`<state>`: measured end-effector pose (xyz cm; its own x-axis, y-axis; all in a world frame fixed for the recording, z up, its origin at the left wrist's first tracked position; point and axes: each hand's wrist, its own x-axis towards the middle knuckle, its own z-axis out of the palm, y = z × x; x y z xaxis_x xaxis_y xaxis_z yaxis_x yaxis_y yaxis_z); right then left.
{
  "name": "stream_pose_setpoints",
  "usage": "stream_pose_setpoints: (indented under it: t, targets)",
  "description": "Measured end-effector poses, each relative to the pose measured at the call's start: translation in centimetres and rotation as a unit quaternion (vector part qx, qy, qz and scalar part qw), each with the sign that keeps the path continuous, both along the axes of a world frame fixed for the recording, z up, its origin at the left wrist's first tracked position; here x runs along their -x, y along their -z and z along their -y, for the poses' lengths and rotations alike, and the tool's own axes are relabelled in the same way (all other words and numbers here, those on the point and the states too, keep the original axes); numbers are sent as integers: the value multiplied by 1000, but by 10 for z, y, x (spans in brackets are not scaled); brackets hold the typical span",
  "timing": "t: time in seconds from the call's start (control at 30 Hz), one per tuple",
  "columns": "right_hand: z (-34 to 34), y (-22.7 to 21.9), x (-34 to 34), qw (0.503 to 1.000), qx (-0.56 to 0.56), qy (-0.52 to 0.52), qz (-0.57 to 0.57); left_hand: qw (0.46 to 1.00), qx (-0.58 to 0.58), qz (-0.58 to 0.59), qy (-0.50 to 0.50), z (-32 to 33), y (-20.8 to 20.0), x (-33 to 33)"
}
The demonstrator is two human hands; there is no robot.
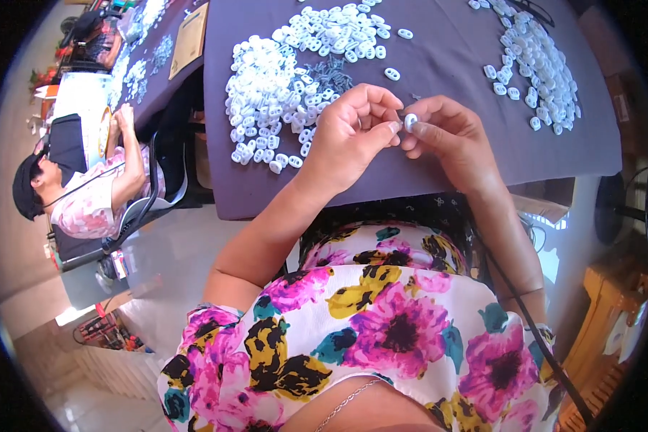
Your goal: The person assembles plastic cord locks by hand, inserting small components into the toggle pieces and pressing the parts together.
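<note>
My right hand [453,137] pinches a small white oval plastic piece [410,121] between thumb and fingers, above the near part of the table. Close beside it, my left hand [347,137] has thumb and forefinger pressed together; whatever lies between them is too small to make out. Left of my hands lies a big heap of white oval two-holed plastic pieces [259,79], with more [338,30] spread behind. Next to these is a small pile of thin grey parts [329,75] that look like springs.
Another heap of white pieces [543,72] lies at the table's right side. Two loose pieces [392,74] sit on the dark cloth [446,57]. At the left a seated person [93,187] in a black cap works at another table. A cable [518,295] hangs along my right arm.
</note>
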<state>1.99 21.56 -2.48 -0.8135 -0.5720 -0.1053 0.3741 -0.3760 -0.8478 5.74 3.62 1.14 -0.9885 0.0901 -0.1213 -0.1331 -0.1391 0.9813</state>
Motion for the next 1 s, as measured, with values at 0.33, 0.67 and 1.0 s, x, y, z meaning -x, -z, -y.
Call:
stream_pose_setpoints:
  t: [0.33,0.67,1.0]
  targets:
    - [-7,-5,15,966,-193,66,-162,990,137,-31,-28,15,9,7]
    - [13,-22,93,772,-410,136,-467,992,117,-21,-39,32,8,-8]
    - [78,-22,145,740,-404,76,-533,993,80,-43,-68,51,14,-23]
